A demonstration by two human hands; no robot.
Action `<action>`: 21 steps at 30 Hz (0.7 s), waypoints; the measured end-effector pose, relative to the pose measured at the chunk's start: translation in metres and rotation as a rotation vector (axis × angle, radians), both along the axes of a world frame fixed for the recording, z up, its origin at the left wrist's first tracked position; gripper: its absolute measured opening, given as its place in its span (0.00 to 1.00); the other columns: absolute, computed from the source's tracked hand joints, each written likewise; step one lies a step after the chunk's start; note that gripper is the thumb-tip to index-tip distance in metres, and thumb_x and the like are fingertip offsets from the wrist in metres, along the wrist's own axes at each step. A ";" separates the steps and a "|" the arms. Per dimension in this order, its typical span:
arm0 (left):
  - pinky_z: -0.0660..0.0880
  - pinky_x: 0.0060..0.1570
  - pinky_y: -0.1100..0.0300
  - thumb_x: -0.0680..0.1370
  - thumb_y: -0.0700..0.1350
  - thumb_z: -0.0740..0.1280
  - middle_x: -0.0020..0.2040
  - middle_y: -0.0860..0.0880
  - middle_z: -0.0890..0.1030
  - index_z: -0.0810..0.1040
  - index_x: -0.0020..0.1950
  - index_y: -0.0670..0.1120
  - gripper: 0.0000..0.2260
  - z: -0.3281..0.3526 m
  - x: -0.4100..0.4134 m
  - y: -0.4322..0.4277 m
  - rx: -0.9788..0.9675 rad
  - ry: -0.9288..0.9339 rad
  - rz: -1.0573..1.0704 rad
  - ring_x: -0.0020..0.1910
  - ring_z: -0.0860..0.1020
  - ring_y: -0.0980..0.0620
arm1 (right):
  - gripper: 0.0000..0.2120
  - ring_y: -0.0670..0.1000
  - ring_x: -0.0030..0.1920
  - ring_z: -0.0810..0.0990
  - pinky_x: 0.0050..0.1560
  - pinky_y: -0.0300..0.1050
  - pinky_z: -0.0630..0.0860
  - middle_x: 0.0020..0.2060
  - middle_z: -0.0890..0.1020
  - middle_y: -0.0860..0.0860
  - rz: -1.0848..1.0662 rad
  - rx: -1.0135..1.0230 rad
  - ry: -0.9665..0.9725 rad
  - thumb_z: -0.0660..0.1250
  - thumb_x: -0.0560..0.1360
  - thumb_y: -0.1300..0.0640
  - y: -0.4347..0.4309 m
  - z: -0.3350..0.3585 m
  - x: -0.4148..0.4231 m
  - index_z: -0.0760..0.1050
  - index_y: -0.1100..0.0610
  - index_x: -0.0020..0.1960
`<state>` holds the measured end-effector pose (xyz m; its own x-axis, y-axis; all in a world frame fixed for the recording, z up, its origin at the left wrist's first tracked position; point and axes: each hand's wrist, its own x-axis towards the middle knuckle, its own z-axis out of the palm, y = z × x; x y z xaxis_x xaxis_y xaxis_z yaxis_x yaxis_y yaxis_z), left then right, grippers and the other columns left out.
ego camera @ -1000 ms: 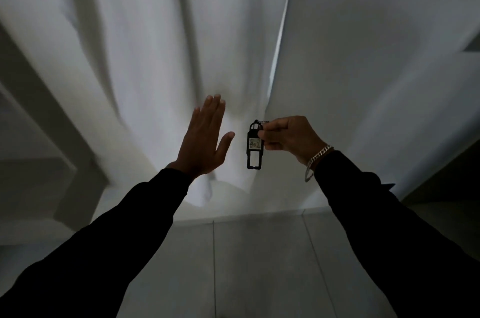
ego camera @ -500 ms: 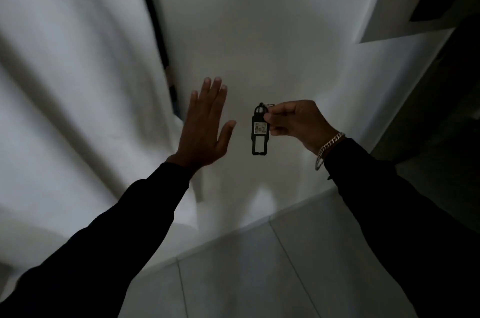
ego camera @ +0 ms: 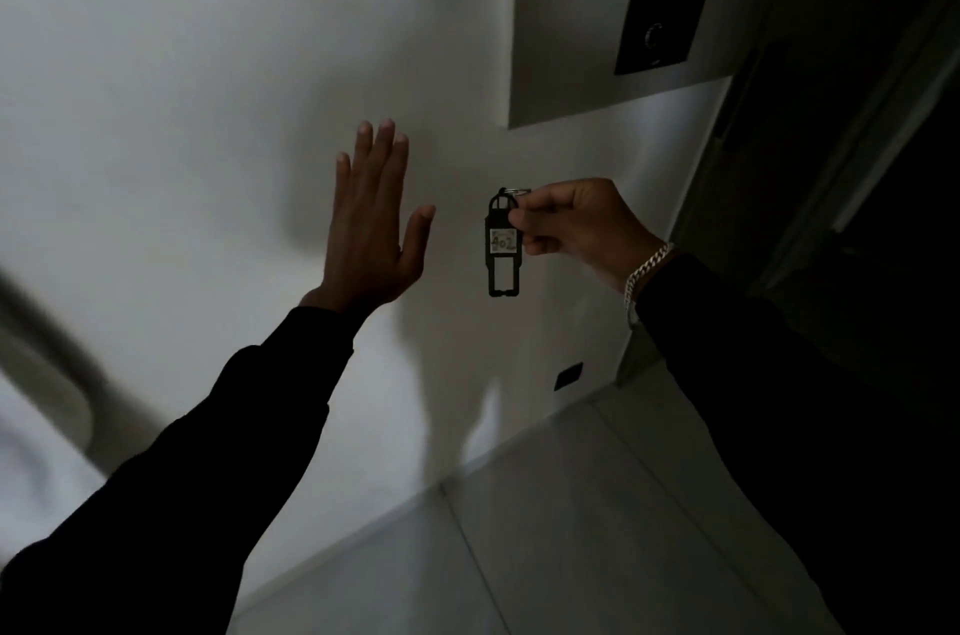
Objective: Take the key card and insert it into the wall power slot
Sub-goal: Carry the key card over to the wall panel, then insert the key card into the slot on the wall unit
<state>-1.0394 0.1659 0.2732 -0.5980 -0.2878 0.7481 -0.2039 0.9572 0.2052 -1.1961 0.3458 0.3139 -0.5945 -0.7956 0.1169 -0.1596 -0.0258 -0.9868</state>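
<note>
Head view: a dim room corner is seen, with a smooth, matte white wall (ego camera: 218, 63) meeting a floor of large pale tiles (ego camera: 597, 530) divided by thin grout lines. A flat grey rectangular panel (ego camera: 571, 26) is set on the wall at upper right, and a dark square wall power slot plate (ego camera: 660, 31) with a faint curved mark at its centre is mounted on it. A small dark rectangular outlet (ego camera: 568, 375) is seen low on the wall, near the skirting line.

The key card (ego camera: 503, 245) is shown as a slim, black, elongated plastic tag with a rounded top loop, a rectangular cut-out in its lower half and a pale label marked "402" at its middle. It is hung upright in the air in front of the wall, well below and to the left of the slot plate, and is pinched near its top between the thumb and forefinger of the right hand (ego camera: 576, 224), whose other fingers are curled in. A silver chain-link bracelet (ego camera: 647, 271) is worn at that wrist, above a black sleeve (ego camera: 779, 400).

The left hand (ego camera: 371, 229) is raised flat and empty, fingers straight and close together, thumb spread, palm turned toward the wall. Whether the wall is touched cannot be told.
</note>
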 end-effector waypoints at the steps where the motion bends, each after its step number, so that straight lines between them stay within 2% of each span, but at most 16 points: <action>1: 0.46 0.80 0.39 0.83 0.51 0.56 0.81 0.35 0.55 0.55 0.79 0.36 0.29 0.001 -0.017 0.001 -0.007 0.003 -0.006 0.81 0.49 0.36 | 0.12 0.49 0.33 0.80 0.37 0.38 0.83 0.43 0.81 0.62 -0.005 -0.004 0.005 0.73 0.71 0.65 0.003 0.001 -0.018 0.80 0.68 0.52; 6: 0.46 0.80 0.40 0.83 0.50 0.57 0.81 0.34 0.56 0.56 0.79 0.36 0.29 0.007 -0.103 0.003 -0.042 0.054 -0.050 0.81 0.51 0.35 | 0.13 0.48 0.34 0.82 0.38 0.38 0.82 0.44 0.83 0.60 -0.022 -0.022 0.011 0.73 0.71 0.63 0.004 0.006 -0.100 0.80 0.67 0.54; 11: 0.45 0.81 0.44 0.83 0.52 0.57 0.81 0.35 0.57 0.56 0.79 0.36 0.29 0.018 -0.191 -0.001 -0.066 0.147 -0.097 0.81 0.51 0.36 | 0.09 0.49 0.35 0.83 0.38 0.39 0.83 0.43 0.84 0.57 -0.036 -0.030 0.049 0.73 0.70 0.63 -0.002 0.008 -0.169 0.81 0.62 0.50; 18: 0.43 0.81 0.44 0.83 0.52 0.56 0.80 0.34 0.60 0.59 0.78 0.36 0.29 0.043 -0.295 0.003 -0.143 0.211 -0.123 0.81 0.52 0.34 | 0.07 0.55 0.43 0.83 0.40 0.40 0.83 0.47 0.84 0.60 -0.034 -0.091 0.033 0.72 0.71 0.64 -0.002 0.028 -0.268 0.81 0.61 0.49; 21: 0.44 0.81 0.44 0.82 0.51 0.57 0.79 0.33 0.60 0.60 0.77 0.35 0.28 0.047 -0.330 0.006 -0.144 0.248 -0.096 0.80 0.52 0.33 | 0.06 0.56 0.45 0.84 0.42 0.43 0.83 0.45 0.86 0.56 0.020 -0.131 0.040 0.72 0.72 0.62 -0.002 0.028 -0.310 0.82 0.59 0.48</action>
<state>-1.3689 0.1722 0.3205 -0.4114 -0.1194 0.9036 -0.0722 0.9925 0.0983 -1.5061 0.3437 0.3424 -0.5716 -0.7834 0.2438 -0.1968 -0.1576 -0.9677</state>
